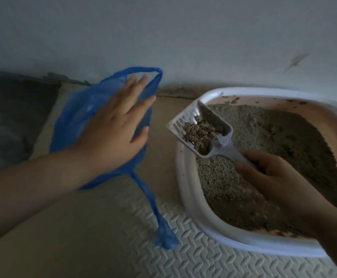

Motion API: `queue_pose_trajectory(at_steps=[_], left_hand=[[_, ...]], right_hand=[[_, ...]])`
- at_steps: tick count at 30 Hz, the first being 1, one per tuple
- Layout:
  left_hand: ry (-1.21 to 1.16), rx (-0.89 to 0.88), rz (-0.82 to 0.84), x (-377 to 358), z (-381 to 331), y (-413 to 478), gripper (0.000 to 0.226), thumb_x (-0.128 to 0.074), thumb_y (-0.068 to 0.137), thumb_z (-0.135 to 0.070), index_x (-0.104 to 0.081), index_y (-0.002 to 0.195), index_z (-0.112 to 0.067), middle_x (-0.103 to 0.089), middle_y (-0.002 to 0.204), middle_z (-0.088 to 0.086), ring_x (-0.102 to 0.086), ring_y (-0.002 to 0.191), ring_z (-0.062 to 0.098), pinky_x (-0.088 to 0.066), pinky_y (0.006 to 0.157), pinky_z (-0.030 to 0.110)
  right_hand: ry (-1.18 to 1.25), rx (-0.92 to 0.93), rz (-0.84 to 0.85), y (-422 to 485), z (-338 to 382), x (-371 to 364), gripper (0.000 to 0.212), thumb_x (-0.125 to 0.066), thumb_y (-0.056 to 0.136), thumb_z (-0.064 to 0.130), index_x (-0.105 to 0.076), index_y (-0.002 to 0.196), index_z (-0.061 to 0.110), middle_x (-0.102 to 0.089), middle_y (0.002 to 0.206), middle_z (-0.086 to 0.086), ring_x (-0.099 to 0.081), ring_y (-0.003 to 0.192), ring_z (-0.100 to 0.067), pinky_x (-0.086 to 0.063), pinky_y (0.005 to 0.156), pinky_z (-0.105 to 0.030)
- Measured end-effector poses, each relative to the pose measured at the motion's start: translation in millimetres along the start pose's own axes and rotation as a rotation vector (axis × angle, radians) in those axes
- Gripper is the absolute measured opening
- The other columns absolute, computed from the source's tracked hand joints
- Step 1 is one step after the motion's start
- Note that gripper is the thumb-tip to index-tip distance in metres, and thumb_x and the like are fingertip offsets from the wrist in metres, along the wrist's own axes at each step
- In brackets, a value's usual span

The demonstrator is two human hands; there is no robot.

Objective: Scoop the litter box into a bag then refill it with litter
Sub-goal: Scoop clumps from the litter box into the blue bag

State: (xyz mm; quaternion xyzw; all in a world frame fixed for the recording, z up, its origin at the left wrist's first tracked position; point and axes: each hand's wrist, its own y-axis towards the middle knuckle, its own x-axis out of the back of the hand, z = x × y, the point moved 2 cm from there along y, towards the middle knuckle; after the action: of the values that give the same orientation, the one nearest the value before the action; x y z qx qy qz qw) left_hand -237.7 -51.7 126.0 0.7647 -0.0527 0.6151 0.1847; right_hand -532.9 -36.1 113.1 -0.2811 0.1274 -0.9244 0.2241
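Floor and wall: plain pale wall [163, 37] behind, ribbed foam mat [183, 247] underfoot; the light is dim, so fine detail is poor.
Right fingers: the fingers [250, 168] of the right hand [268, 177] are curled round the scoop's handle, gripping low on it, which I take to be for keeping the loaded end level.
Scoop: the white slotted scoop [201, 127] is raised above the litter at the box's left end, its front edge pointing toward the bag side.
Clumps: 1 heap of grey-brown clumps [197, 133] sits in the scoop; the slots look meant to let loose grains drop back.
Litter box: the white-rimmed litter box [185, 187] stands on the mat against the wall, and its litter [264, 133] lies in a slope, thin at the far wall.
Left fingers: the fingers [137, 91] of the left hand [111, 125] are straight and spread, laid over the bag; they are blurred, so whether they press it I cannot tell.
Bag: the thin blue bag [79, 117] lies limp on the floor just beside the box, 1 handle looped up, 1 trailing across the mat.
Step, as I judge it: the load waits while the bag's mouth is found; the bag lies near so the carry is short.
Risk: with the mouth not yet held wide, clumps could spill onto the floor between.
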Motion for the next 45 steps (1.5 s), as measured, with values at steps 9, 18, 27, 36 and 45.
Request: queue_pose_trajectory(at_steps=[9,18,27,36,45], left_hand=[[0.181,0.253,0.147,30,74,-61,0.053,-0.068,0.081,-0.024,-0.054,0.13,-0.009,-0.028,0.151,0.02,-0.038,0.132,0.039,-0.04,0.098,0.05],[0.086,0.384,0.186,24,78,-70,0.077,-0.051,0.09,-0.026,-0.006,0.151,-0.012,-0.003,0.159,0.002,-0.025,0.139,0.02,-0.037,0.097,0.031],[0.088,0.374,0.192,27,76,-74,0.078,-0.051,0.09,-0.025,-0.005,0.151,-0.013,-0.001,0.159,0.002,-0.029,0.137,0.022,-0.039,0.089,0.03],[0.071,0.35,0.21,24,64,-63,0.076,-0.048,0.093,-0.029,-0.003,0.152,-0.016,0.002,0.159,-0.001,-0.025,0.139,0.02,-0.038,0.096,0.033],[0.111,0.17,0.194,0,23,-28,0.071,-0.06,0.087,-0.025,-0.028,0.146,-0.004,-0.022,0.155,0.013,-0.034,0.136,0.033,-0.031,0.107,0.043]], right_hand=[[-0.293,0.075,0.296,79,79,-64,0.019,-0.051,0.095,0.029,-0.066,0.099,0.017,-0.048,0.051,0.007,-0.042,0.039,-0.003,-0.036,0.043,-0.023],[-1.21,0.526,0.128,104,110,-131,0.061,-0.048,0.087,0.008,-0.025,0.142,0.022,-0.046,0.108,-0.003,-0.058,0.091,-0.025,-0.038,0.061,-0.033],[-1.039,0.538,0.039,108,99,-116,0.055,-0.044,0.093,0.016,-0.03,0.144,0.03,-0.054,0.113,0.0,-0.059,0.095,-0.024,-0.042,0.065,-0.032],[0.016,0.064,0.323,91,78,-86,0.03,-0.05,0.094,0.007,-0.066,0.113,0.023,-0.052,0.06,0.005,-0.038,0.043,-0.002,-0.029,0.042,-0.015],[0.292,-0.089,0.169,18,21,-8,0.034,-0.051,0.093,0.007,-0.073,0.102,0.032,-0.047,0.058,-0.003,-0.034,0.042,-0.006,-0.028,0.038,-0.015]])
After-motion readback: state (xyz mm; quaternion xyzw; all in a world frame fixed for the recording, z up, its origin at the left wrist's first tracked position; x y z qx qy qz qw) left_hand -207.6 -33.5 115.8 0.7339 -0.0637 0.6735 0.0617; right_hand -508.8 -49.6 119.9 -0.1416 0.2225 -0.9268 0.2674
